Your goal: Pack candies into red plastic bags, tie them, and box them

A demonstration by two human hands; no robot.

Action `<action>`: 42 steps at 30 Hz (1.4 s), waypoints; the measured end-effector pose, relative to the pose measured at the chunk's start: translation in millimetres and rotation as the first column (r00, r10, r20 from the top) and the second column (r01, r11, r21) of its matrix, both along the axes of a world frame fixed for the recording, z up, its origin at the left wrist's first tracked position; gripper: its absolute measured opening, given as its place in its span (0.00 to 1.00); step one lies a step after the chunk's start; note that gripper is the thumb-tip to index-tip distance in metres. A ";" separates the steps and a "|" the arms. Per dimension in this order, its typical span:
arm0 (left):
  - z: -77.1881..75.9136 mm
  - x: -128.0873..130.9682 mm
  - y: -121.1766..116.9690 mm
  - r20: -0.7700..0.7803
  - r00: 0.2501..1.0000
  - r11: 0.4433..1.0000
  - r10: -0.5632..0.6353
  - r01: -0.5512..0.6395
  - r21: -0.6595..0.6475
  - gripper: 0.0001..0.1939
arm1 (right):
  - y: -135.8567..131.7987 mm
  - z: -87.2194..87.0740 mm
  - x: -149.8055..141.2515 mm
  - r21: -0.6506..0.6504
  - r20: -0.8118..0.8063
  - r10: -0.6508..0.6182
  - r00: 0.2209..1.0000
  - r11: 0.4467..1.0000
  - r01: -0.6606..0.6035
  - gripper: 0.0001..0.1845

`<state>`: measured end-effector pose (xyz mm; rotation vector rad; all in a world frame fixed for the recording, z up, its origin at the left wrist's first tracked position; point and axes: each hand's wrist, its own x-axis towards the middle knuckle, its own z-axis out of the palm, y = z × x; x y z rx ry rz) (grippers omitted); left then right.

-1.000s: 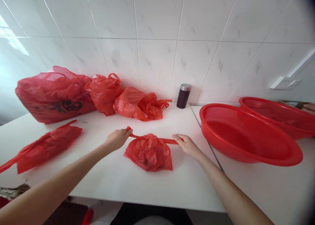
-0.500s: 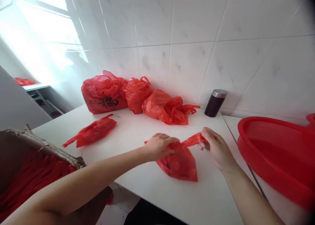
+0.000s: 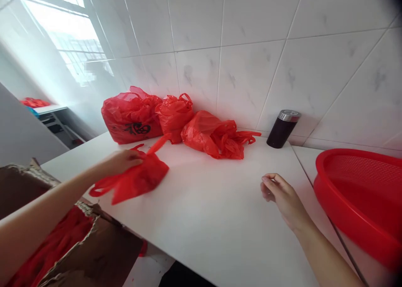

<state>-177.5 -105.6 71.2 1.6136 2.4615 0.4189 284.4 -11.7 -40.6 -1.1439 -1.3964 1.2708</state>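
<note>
At the left of the white table (image 3: 213, 220), my left hand (image 3: 124, 161) is closed on a small red plastic bag (image 3: 141, 176), somewhat smeared by motion. One strap of the bag sticks up past the fingers. Another small red bag lay at this spot, and it is now mostly hidden behind the held one. My right hand (image 3: 282, 199) hovers over the right part of the table with its fingers curled in and thumb and index tips close together. Nothing shows in it.
Filled red bags (image 3: 135, 123) stand along the tiled wall. A dark tumbler (image 3: 279, 132) with a silver lid is at the back right. A red plastic basket (image 3: 339, 199) sits at far right. Below left, an open cardboard box (image 3: 103, 241) contains red material.
My left hand has carried the small red bag from the table's middle to the left, beside the other small bag. My right hand has let go of its knotted end and stayed at the right.
</note>
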 end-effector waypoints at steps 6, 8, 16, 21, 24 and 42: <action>-8.9 -13.4 13.5 -0.139 0.990 1.000 -0.009 0.011 0.015 0.27 | 14.5 1.6 -14.6 0.192 0.367 0.011 0.930 0.978 -0.088 0.16; -14.3 17.0 25.2 -0.039 0.986 0.987 -0.163 0.163 0.003 0.27 | 31.1 2.7 -27.1 0.253 0.504 -0.026 0.863 0.960 -0.120 0.13; -43.0 167.3 63.4 0.293 0.802 0.841 -0.520 0.542 0.010 0.20 | 90.5 -3.0 -68.1 0.321 0.663 -0.118 0.739 0.937 -0.139 0.15; -56.9 199.2 89.6 0.525 0.718 0.875 -0.456 0.469 0.119 0.31 | 46.7 12.2 -45.0 0.443 0.606 -0.200 0.770 0.889 -0.118 0.13; -64.0 212.5 100.5 0.622 0.673 0.907 -0.401 0.388 0.164 0.41 | 3.6 26.9 -28.8 0.489 0.509 -0.171 0.843 0.864 -0.121 0.07; -73.9 212.0 -41.7 0.830 0.420 0.917 -0.367 0.313 0.248 0.17 | -46.8 13.8 -3.2 0.428 0.217 -0.295 0.930 0.885 0.181 0.12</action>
